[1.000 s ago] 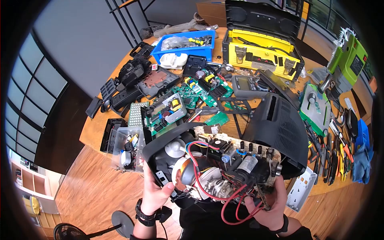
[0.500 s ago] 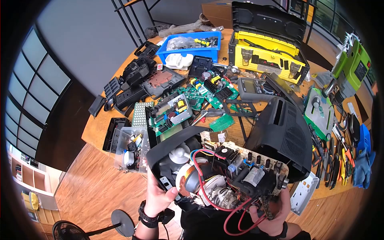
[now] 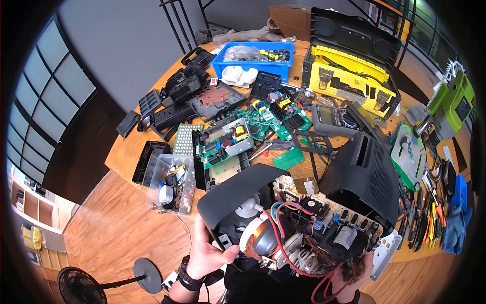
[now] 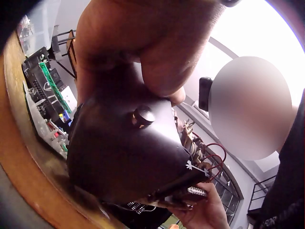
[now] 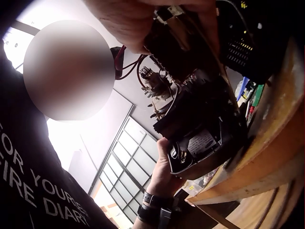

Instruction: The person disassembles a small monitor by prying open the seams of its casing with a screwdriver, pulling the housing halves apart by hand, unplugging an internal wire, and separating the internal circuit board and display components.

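Both hands hold an opened cathode-ray-tube television [image 3: 263, 240] in front of the body, over the near table edge. Its black front frame is to the left; copper coil, white anode cap and red wires show inside. My left hand [image 3: 207, 256] grips the frame at its left side, thumb on top. On the other side my right hand [image 3: 352, 281] grips the chassis near the circuit board [image 3: 349, 213], partly hidden by red wires. A vented black rear housing [image 3: 362, 172] stands on the table just behind. The left wrist view shows the smooth black casing [image 4: 128, 157] under the left hand.
Circuit boards [image 3: 281, 119], a metal-cased board [image 3: 235, 139] and a clear parts box [image 3: 172, 185] lie across the wooden table [image 3: 121, 159]. Behind are a blue bin [image 3: 253, 68] and a yellow toolbox [image 3: 349, 83]. Hand tools [image 3: 433, 213] crowd the right; a fan [image 3: 81, 286] stands on the floor.
The head view has swung left, so the table appears further right. The television has tilted and drawn slightly toward the body, showing more of the frame's outer face. Both hands keep their grip.
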`<act>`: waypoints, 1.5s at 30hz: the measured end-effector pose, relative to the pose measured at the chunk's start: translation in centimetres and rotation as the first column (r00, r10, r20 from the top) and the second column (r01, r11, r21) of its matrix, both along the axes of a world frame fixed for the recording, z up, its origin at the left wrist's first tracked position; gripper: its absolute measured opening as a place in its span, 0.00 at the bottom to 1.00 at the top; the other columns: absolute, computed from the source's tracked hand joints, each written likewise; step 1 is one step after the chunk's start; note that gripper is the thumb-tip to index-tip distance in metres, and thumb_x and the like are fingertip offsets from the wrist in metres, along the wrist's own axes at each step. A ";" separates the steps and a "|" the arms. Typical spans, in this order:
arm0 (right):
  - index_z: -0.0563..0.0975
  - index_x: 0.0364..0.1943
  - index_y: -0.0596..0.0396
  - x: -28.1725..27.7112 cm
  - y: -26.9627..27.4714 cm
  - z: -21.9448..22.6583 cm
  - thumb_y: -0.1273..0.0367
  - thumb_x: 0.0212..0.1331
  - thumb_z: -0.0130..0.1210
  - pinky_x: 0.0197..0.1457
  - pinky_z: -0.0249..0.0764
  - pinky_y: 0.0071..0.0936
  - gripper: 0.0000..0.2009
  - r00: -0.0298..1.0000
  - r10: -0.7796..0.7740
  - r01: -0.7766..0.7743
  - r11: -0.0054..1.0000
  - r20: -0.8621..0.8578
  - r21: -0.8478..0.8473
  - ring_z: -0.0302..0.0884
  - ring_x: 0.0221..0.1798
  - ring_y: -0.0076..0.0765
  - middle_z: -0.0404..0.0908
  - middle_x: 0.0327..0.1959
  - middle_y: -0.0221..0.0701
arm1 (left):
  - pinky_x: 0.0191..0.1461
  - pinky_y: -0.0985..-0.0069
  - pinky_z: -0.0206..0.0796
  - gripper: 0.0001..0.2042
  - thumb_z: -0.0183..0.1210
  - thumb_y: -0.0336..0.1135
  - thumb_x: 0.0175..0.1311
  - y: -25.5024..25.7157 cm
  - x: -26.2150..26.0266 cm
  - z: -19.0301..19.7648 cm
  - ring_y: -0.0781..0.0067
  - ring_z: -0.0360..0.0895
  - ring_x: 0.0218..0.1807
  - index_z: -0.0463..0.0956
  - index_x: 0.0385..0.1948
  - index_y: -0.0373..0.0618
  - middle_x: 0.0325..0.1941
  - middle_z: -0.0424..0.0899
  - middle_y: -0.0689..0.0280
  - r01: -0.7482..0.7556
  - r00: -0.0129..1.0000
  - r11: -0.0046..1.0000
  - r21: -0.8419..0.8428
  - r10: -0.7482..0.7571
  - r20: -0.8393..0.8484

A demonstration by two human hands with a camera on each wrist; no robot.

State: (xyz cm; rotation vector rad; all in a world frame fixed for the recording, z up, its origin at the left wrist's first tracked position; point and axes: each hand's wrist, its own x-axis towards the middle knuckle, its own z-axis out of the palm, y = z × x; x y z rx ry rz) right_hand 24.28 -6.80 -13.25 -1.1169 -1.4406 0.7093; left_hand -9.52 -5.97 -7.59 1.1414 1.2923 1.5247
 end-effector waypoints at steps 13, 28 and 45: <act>0.65 0.65 0.62 0.9 -0.4 -3.7 0.70 0.60 0.56 0.66 0.71 0.40 0.28 0.885 -0.130 0.093 0.990 -0.447 -0.104 0.72 0.63 0.42 0.73 0.60 0.42 | 0.69 0.63 0.60 0.47 0.72 0.44 0.50 -0.8 -0.7 -1.6 0.61 0.69 0.65 0.50 0.69 0.37 0.64 0.67 0.54 0.029 0.995 0.998 0.047 -0.024 -0.098; 0.43 0.73 0.68 -0.9 1.8 3.4 0.66 0.48 0.72 0.71 0.59 0.43 0.55 0.952 0.281 -0.277 0.960 0.125 -0.045 0.59 0.71 0.45 0.56 0.71 0.49 | 0.72 0.67 0.54 0.49 0.73 0.40 0.48 0.2 0.1 0.3 0.65 0.63 0.68 0.48 0.70 0.39 0.66 0.64 0.57 -0.013 0.999 1.000 -0.013 0.014 0.040; 0.73 0.53 0.62 1.7 2.4 4.0 0.75 0.69 0.47 0.49 0.73 0.21 0.12 0.920 0.170 -0.333 0.813 -0.352 -0.478 0.76 0.47 0.24 0.80 0.48 0.32 | 0.66 0.71 0.59 0.41 0.71 0.29 0.46 0.8 -0.1 1.2 0.72 0.67 0.60 0.54 0.64 0.41 0.58 0.68 0.61 0.029 0.997 0.999 -0.026 -0.031 -0.073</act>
